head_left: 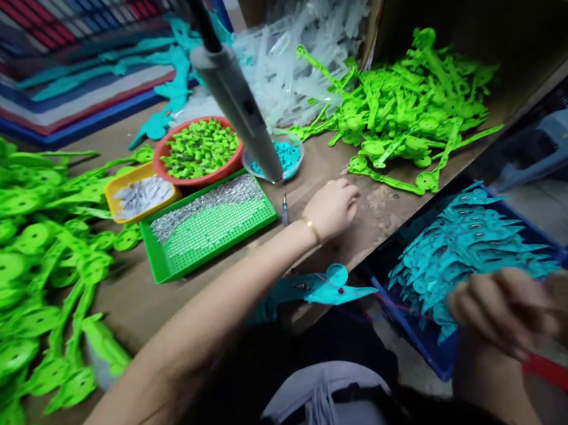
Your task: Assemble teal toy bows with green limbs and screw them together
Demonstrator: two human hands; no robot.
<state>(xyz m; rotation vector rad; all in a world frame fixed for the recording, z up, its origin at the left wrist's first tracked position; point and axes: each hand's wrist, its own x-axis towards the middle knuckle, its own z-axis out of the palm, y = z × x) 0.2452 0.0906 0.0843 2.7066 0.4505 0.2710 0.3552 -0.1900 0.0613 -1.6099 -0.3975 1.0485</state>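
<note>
My left hand (334,210), a gold band at its wrist, is over the brown tabletop with its fingers curled in. What those fingers hold, if anything, is hidden. Under that forearm, at the table's edge, lies a turquoise plastic part (338,292) with a round tab and a small dark red spot. From it a thin reddish line runs rightward. My right hand (503,309) is low on the right, blurred, its fingers bent; I cannot make out what is in them. A power screwdriver (243,107) hangs bit-down just left of my left hand.
A green perforated tray (214,257) holds small metal pieces. Behind it are a yellow tray (109,199), a red bowl (160,165) and a clear bowl (301,154). Lime-green parts are heaped left (11,271) and right (402,105). A blue crate (437,357) holds turquoise parts.
</note>
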